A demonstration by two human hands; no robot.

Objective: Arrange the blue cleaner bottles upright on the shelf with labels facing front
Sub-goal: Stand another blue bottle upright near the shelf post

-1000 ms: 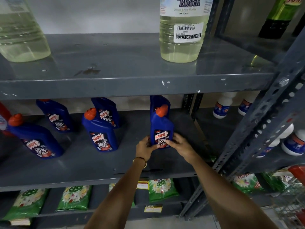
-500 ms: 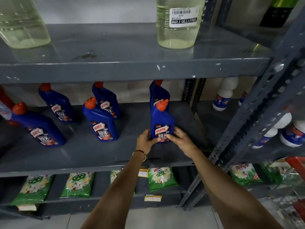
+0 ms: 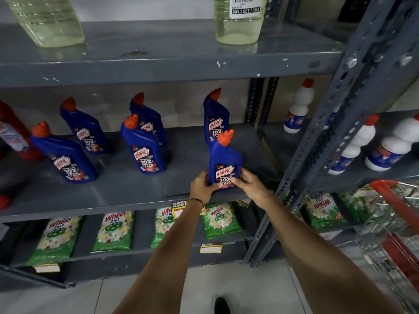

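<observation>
Left hand (image 3: 202,186): fingers curled round the lower left side of the held blue bottle (image 3: 224,163), thumb across the bottom of the label. Thin bangle (image 3: 196,200) at the wrist.
Right hand (image 3: 250,186): closed on the lower right side of the same bottle, thumb pressed on the label's lower edge.
Held blue bottle: upright near the front edge of the middle shelf (image 3: 136,191), right end; long axis vertical, leaning slightly; Harpic label facing front; orange cap (image 3: 226,137) at top, neck angled to the right.
Second blue bottle (image 3: 215,116): directly behind the held one, upright, label front, cap angled right.
Centre pair (image 3: 142,146): one behind the other, upright, labels front, caps tilted left.
Left pair (image 3: 65,152): front one nearer the edge, rear one nearer the wall; both upright in the wide-angle view, labels front.
Red bottle (image 3: 13,132): far left of the same shelf, partly cut off.
Upper shelf (image 3: 158,64): two clear jugs (image 3: 238,23) of pale yellow liquid, one with a price sticker.
Lower shelf: green detergent packets (image 3: 113,231), lying in a row.
Adjoining rack, right: white bottles (image 3: 299,107) with red caps, standing.
Red wire trolley (image 3: 399,223): lower right edge.
</observation>
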